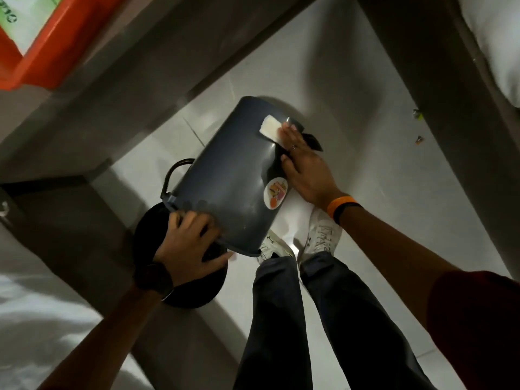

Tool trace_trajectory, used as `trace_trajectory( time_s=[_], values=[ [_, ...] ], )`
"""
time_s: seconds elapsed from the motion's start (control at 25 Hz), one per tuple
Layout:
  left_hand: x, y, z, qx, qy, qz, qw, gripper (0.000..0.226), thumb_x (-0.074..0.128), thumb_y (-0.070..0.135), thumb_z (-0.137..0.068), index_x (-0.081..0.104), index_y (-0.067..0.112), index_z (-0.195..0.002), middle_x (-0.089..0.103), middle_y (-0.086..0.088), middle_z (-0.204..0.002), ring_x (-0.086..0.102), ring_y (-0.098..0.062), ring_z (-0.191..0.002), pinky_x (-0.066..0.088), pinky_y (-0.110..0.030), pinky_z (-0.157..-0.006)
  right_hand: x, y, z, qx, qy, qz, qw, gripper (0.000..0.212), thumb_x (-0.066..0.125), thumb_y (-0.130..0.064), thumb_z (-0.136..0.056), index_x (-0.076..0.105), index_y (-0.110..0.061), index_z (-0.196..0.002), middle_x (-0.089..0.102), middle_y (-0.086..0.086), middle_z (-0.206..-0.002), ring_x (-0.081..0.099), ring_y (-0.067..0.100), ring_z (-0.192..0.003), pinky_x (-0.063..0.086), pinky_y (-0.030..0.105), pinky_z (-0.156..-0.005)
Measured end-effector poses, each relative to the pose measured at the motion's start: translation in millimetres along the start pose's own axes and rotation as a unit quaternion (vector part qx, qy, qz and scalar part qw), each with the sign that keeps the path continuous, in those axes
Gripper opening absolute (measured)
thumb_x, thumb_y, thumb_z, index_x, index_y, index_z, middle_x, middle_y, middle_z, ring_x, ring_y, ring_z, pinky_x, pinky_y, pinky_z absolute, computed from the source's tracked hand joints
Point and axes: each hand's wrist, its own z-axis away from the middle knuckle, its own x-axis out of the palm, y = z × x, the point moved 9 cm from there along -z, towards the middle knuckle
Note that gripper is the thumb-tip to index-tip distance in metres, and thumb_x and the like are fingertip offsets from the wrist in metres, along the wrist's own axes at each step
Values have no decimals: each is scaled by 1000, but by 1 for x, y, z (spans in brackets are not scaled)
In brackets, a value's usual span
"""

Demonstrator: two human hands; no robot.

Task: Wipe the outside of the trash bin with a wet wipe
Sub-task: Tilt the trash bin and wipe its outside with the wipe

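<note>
A dark grey trash bin (228, 175) is tilted on its side above the floor, base end pointing away from me, with a round sticker (276, 193) near its rim. My left hand (189, 246) grips the bin's rim at the lower left. My right hand (302, 167) lies flat on the bin's far right side and presses a folded white wet wipe (270, 128) against the wall near the base. A curved handle (176, 171) sticks out on the left.
A round black lid (180, 291) hangs under my left hand. My legs and white shoes (320, 235) stand on the pale tiled floor (351, 108). An orange tray (42, 52) sits on a surface at upper left. White bedding (495, 38) fills the upper right.
</note>
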Motion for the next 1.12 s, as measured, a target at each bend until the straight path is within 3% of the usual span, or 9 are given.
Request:
trace_trajectory(
  time_s=[0.16,0.28,0.4,0.48,0.6,0.72,0.8,0.96,1.12],
  values=[
    [3,0,14,52,-38,19,998,60,57,70,-72,60,26,-113,56,-3,-122,50,-27,-116,32,-53,-101,-13,21,-3,18,15,-17,1000,57,41,-16,-108,23,-13,-162,19,3,-172,15,19,-161,18,31,-130],
    [-5,-53,29,-153,8,101,983,54,55,58,-83,56,23,-124,53,-4,-132,47,-28,-125,28,-46,-106,-13,27,-5,32,26,-17,999,58,41,-18,-108,21,-16,-163,18,2,-172,17,18,-160,15,22,-123],
    [3,-110,76,-375,50,144,914,48,45,44,-95,53,8,-126,54,-19,-127,49,-38,-118,39,-48,-100,-12,33,-5,50,38,-22,998,60,41,-20,-108,19,-18,-163,17,1,-172,17,18,-160,14,20,-120],
    [46,-140,114,-487,-68,181,852,55,49,47,-96,47,8,-135,50,-24,-134,49,-44,-122,44,-54,-103,-10,37,-5,49,40,-24,998,61,42,-20,-107,18,-18,-163,15,0,-173,16,18,-160,14,22,-122],
    [101,-143,157,-595,-228,317,702,62,63,42,-94,37,14,-143,51,-22,-140,53,-44,-123,45,-54,-105,-8,42,-2,58,48,-10,997,64,42,-22,-107,13,-20,-163,13,0,-173,20,22,-160,22,34,-128],
    [104,-142,151,-580,-246,260,732,46,58,35,-98,47,14,-137,59,-25,-131,55,-46,-119,47,-50,-102,-1,31,-2,50,60,-7,997,66,43,-17,-105,13,-15,-163,11,6,-173,15,25,-161,21,43,-131],
    [84,-133,125,-562,-180,252,767,35,57,35,-98,53,21,-131,65,-21,-123,59,-45,-114,50,-48,-95,3,22,-5,58,67,-14,996,67,45,-16,-104,14,-12,-163,9,8,-173,13,25,-161,20,43,-131],
    [43,-97,67,-558,12,441,703,37,61,22,-93,51,38,-125,64,-7,-118,69,-30,-94,63,-41,-58,9,10,-6,79,73,-43,993,67,47,-16,-104,15,-11,-163,10,8,-173,16,27,-161,22,45,-130],
    [9,-72,47,-482,58,437,757,44,49,3,-98,52,19,-139,35,-7,-152,52,-34,-131,57,-57,-91,12,5,-2,80,66,-17,994,66,48,-16,-104,17,-10,-162,11,8,-173,15,25,-161,23,44,-130]
  ],
)
